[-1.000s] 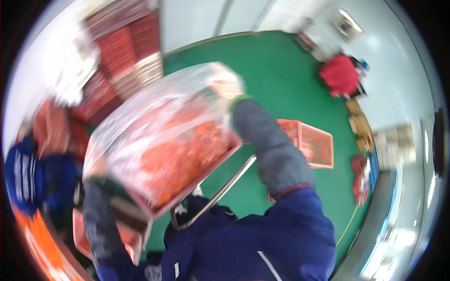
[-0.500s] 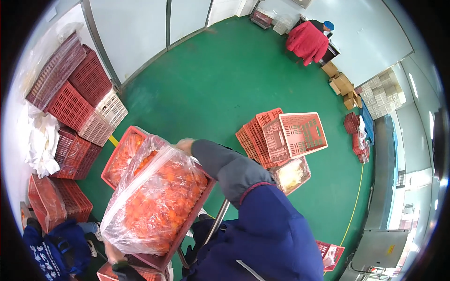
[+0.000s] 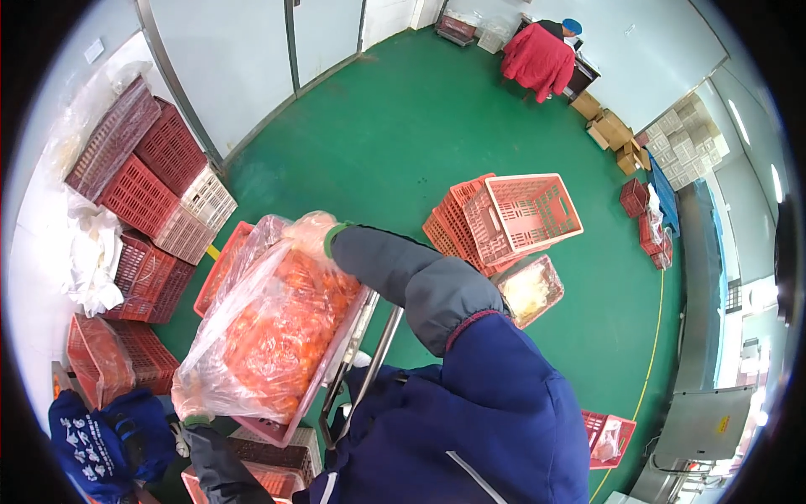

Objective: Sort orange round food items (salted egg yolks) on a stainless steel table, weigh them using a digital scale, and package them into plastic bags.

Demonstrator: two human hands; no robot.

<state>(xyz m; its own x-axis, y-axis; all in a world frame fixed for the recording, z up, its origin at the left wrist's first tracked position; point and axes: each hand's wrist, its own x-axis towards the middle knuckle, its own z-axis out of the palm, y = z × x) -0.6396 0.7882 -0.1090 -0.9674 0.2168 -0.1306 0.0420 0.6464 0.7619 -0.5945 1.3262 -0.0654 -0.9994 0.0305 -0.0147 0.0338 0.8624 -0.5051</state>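
A reddish crate (image 3: pixel 290 427) lined with a clear plastic bag (image 3: pixel 220 323) lies before me, full of orange-red pieces (image 3: pixel 281 336) whose kind I cannot make out. At its far end, my gloved right hand (image 3: pixel 311 233) is closed over the rim and bunched film. My gloved left hand (image 3: pixel 191 398) grips the near end, its fingers partly behind the film. Another red crate (image 3: pixel 220 267) shows past the bag's left side, mostly covered. Close to my body is a bent metal cart handle (image 3: pixel 382 361).
Crates (image 3: pixel 143 197) are stacked along the left wall, with a person in blue (image 3: pixel 113 441) below. To the right stand piled crates (image 3: pixel 520 218) and a crate with pale contents (image 3: pixel 531 290). Someone sits by a red coat (image 3: pixel 540 60) at the back.
The bagged crate has shifted left, away from the cart handle, covering more of the crate beyond. More of the lower crates shows beneath its near end. Both hands have moved with it.
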